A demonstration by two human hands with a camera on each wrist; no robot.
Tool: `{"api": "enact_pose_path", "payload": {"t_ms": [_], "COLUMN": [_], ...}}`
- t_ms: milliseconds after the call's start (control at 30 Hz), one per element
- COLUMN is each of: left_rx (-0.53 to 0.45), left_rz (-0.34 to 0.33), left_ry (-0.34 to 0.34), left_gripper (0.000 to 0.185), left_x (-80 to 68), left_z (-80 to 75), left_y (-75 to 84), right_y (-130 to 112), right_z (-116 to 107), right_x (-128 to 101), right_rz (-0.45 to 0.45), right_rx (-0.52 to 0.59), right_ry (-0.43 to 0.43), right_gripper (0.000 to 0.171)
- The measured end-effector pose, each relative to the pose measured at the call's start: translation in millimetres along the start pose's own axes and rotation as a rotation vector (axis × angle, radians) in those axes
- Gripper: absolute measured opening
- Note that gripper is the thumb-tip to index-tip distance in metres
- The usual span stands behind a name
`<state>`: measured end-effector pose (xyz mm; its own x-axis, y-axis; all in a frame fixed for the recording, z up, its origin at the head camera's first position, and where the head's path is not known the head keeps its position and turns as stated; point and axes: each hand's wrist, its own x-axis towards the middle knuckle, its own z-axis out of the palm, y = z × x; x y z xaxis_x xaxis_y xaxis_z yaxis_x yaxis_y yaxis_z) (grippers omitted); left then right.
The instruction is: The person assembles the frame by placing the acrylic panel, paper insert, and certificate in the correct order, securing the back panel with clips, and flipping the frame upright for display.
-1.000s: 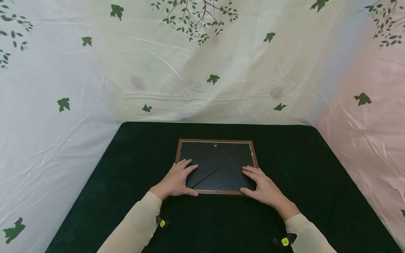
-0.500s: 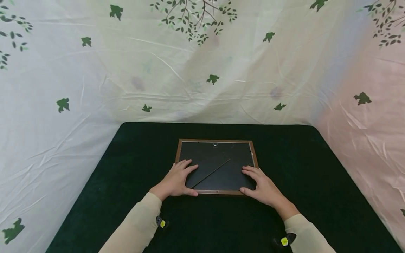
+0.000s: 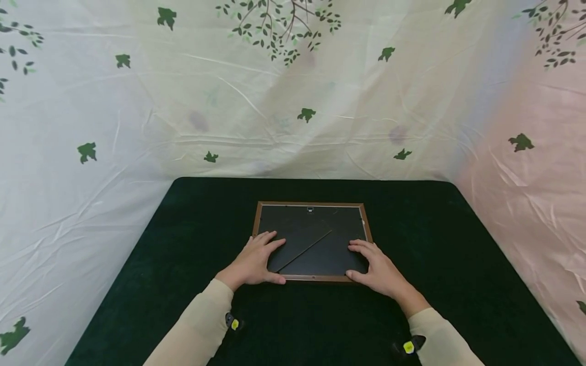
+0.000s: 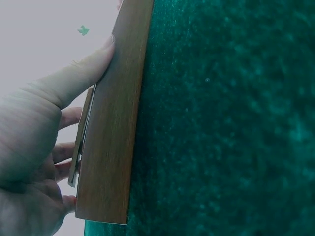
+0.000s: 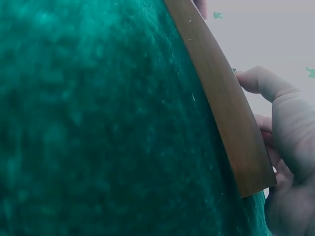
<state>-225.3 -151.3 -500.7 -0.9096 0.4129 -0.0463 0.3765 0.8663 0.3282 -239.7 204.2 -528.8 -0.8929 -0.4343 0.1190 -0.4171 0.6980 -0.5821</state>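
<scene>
A brown wooden picture frame (image 3: 316,206) lies face down on the dark green table (image 3: 183,244), its black backing and folded stand strut (image 3: 302,244) facing up. My left hand (image 3: 258,260) rests on the near left corner, fingers flat on the backing, thumb against the near edge. My right hand (image 3: 375,268) lies the same way on the near right corner. The left wrist view shows the frame's wooden edge (image 4: 115,128) with my left hand (image 4: 29,147) beside it. In the right wrist view the frame edge (image 5: 226,113) sits next to my right hand (image 5: 290,132).
A pale cloth with green leaf prints (image 3: 137,112) hangs close around the table's back, left and right sides. A small metal hanger (image 3: 310,209) sits at the frame's far edge. Green table surface stretches on both sides of the frame.
</scene>
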Motion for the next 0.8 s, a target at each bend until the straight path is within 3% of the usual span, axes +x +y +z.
{"api": "enact_pose_path", "payload": {"t_ms": [467,800], "left_rx": [-0.009,-0.012], "left_rz": [-0.013,-0.009], "left_ry": [-0.009,-0.002], "left_gripper": [0.101,0.102], "left_x": [-0.4,-0.1], "left_z": [-0.6,0.5], "left_y": [0.7,-0.4], "right_y": [-8.6,-2.8], "right_z": [0.0,2.2], "right_x": [4.9,1.0], "right_rz": [0.059,0.005], "right_rx": [0.054,0.070], "right_ry": [-0.015,0.039], "right_gripper": [0.057,0.059]}}
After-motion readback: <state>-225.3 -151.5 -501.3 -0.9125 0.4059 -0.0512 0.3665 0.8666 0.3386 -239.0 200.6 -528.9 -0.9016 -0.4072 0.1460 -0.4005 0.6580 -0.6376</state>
